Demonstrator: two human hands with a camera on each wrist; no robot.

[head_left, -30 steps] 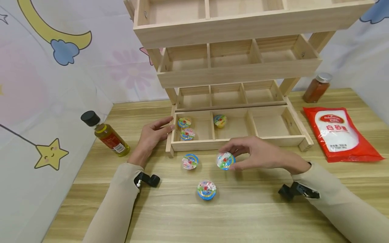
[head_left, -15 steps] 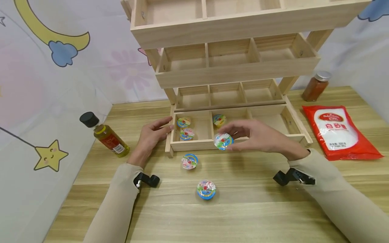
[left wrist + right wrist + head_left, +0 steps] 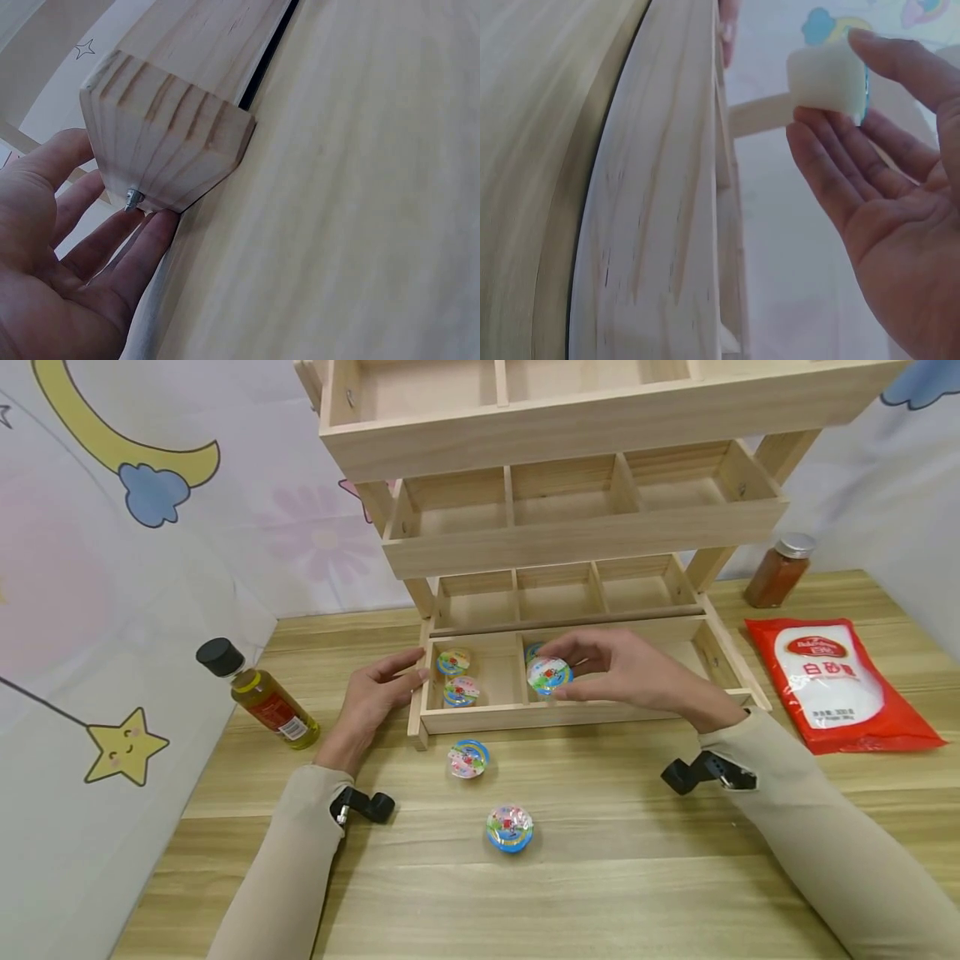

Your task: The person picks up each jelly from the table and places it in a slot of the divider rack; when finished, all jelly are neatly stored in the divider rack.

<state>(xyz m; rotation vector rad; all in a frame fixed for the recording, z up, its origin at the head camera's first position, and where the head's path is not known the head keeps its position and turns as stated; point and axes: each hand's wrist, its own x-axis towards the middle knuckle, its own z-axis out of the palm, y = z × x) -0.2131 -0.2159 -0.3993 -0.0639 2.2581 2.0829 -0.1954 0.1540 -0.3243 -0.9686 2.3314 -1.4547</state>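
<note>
My right hand (image 3: 626, 672) pinches a jelly cup (image 3: 549, 676) with a printed foil lid, over the middle compartment of the bottom tray of a wooden rack (image 3: 517, 718). In the right wrist view the held cup (image 3: 825, 79) shows its pale side between thumb and fingers. Behind it, another jelly cup (image 3: 533, 650) is mostly hidden. The left compartment holds a yellowish jelly cup (image 3: 453, 662) and a pink-lidded one (image 3: 461, 692). My left hand (image 3: 378, 689) touches the rack's left side, its fingers against the wooden end (image 3: 165, 135) in the left wrist view.
Two more jelly cups lie on the table, one (image 3: 468, 759) near the rack and one (image 3: 510, 828) closer to me. An oil bottle (image 3: 270, 702) stands at left. At right are a red-and-white bag (image 3: 832, 685) and a spice jar (image 3: 782, 572). Higher trays (image 3: 585, 539) overhang the bottom one.
My right hand has carried the jelly cup from above the table, forward over the tray's front wall, to the middle compartment. The left hand has stayed at the rack's side.
</note>
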